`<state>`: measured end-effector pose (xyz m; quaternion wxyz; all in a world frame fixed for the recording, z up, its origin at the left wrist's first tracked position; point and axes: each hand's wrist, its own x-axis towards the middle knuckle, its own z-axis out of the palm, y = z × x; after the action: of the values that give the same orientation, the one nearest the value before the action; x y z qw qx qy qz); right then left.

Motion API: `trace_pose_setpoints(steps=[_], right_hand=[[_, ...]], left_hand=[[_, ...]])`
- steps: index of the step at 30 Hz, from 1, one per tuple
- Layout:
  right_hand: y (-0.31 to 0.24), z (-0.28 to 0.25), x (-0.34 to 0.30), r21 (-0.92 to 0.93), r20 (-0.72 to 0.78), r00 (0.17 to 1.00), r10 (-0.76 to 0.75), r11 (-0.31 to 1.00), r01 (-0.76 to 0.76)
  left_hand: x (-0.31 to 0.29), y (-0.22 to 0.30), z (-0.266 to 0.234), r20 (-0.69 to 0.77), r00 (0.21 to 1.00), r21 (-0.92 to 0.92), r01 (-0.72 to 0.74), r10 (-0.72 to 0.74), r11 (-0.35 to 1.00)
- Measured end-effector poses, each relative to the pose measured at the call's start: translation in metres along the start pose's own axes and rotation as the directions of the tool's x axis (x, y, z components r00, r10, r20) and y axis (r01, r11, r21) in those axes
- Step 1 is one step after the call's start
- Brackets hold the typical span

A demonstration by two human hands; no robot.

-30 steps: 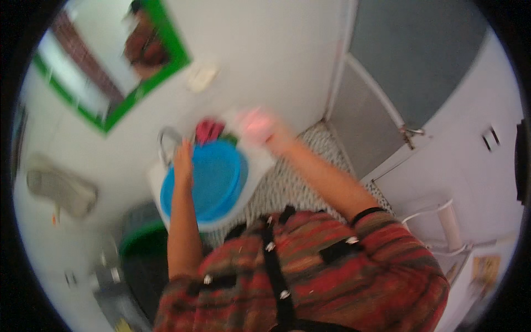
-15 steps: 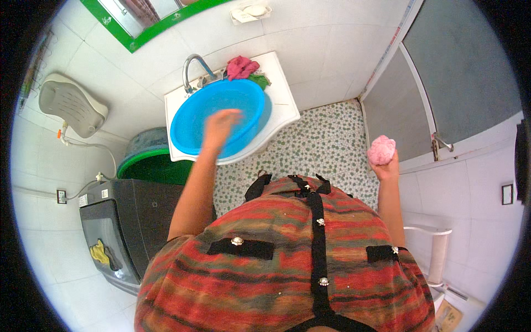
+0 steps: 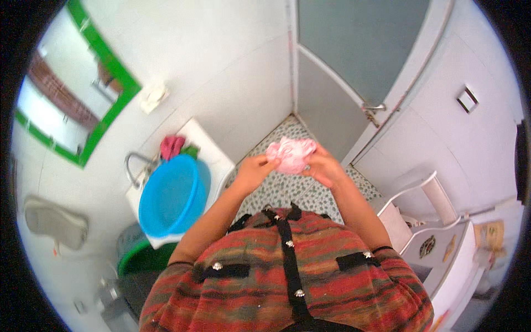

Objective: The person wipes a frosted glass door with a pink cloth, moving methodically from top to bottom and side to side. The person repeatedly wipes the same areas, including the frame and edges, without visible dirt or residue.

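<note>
A crumpled pink cloth (image 3: 290, 155) is held up in front of me, over the patterned floor. My left hand (image 3: 257, 172) pinches its left edge, thumb toward the cloth. My right hand (image 3: 327, 167) grips the cloth from the right. Part of the fingers is hidden behind the folds. To the left, a blue basin (image 3: 191, 191) sits on the white sink top (image 3: 213, 155), close to the chrome faucet (image 3: 133, 160). A dark pink cloth (image 3: 172, 146) and a green cloth (image 3: 191, 151) lie bunched behind the basin.
A green-framed mirror (image 3: 119, 102) hangs at the left, with a soap dish (image 3: 154, 97) beside it. Below the sink is a green tub (image 3: 133, 257). A door with a metal handle (image 3: 376, 107) stands ahead right. A white shelf unit (image 3: 442, 249) is at my right.
My view has turned to the right. My left hand has left the basin and taken hold of the pink cloth. My right hand has brought the cloth in front of me, where it is more spread.
</note>
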<state>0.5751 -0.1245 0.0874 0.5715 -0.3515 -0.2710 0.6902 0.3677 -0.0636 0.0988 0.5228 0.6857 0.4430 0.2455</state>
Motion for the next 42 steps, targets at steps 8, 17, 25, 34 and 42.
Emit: trace_pose_setpoints(steps=[8, 17, 25, 34, 42], right_hand=[[0.012, -0.065, -0.005, -0.74, -0.165, 0.942, -0.294, 0.668, 0.079], [-0.055, -0.059, 0.024, -0.688, -0.326, 0.87, -0.37, 0.724, 0.05], [-0.078, -0.05, 0.076, -0.542, -0.535, 0.77, -0.347, 0.84, 0.003], [-0.181, -0.028, 0.069, -0.97, 0.241, 0.771, -0.59, -0.181, 0.164], [-0.369, -0.071, -0.024, -0.977, 0.011, -0.038, -0.999, -0.019, 0.212]], left_hand=[[0.072, 0.016, 0.009, -0.032, 0.994, -0.409, -0.109, 0.105, 0.906], [0.163, 0.008, 0.025, 0.15, 0.986, -0.505, 0.14, -0.073, 0.852], [0.202, -0.041, 0.064, 0.445, 0.893, -0.188, 0.165, -0.066, 0.968], [0.212, 0.012, 0.107, 0.72, 0.658, -0.694, 0.681, 0.221, 0.233], [0.258, 0.101, 0.112, 0.269, 0.858, -0.963, 0.25, 0.437, 0.101]])
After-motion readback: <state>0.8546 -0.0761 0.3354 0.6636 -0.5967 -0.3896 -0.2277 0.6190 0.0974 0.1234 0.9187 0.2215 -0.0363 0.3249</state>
